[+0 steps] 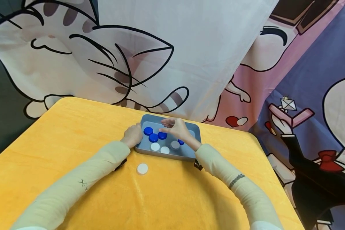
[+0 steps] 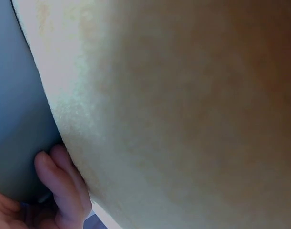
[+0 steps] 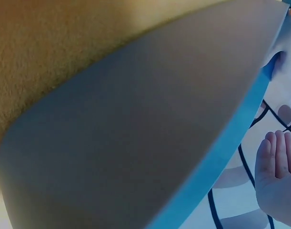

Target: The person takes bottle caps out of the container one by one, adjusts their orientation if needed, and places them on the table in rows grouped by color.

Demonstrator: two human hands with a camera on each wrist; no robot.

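Note:
A shallow grey-blue tray (image 1: 166, 155) sits on the yellow-covered table. Inside it lie several round blue discs (image 1: 153, 138) and three white or pale discs (image 1: 155, 146). My left hand (image 1: 133, 135) grips the tray's left side, its fingers curled at the wall; in the left wrist view curled fingers (image 2: 64, 181) show against the tray. Over the tray hovers my right hand (image 1: 176, 128), thumb apart from the fingers, with nothing visible between them. The right wrist view shows this hand (image 3: 278, 176) with straight fingers beyond the tray wall (image 3: 135, 119).
Another white disc (image 1: 142, 168) lies on the yellow tablecloth (image 1: 103, 198), in front of the tray and between the forearms. Behind the table hangs a cloth (image 1: 189, 64) printed with cartoon figures.

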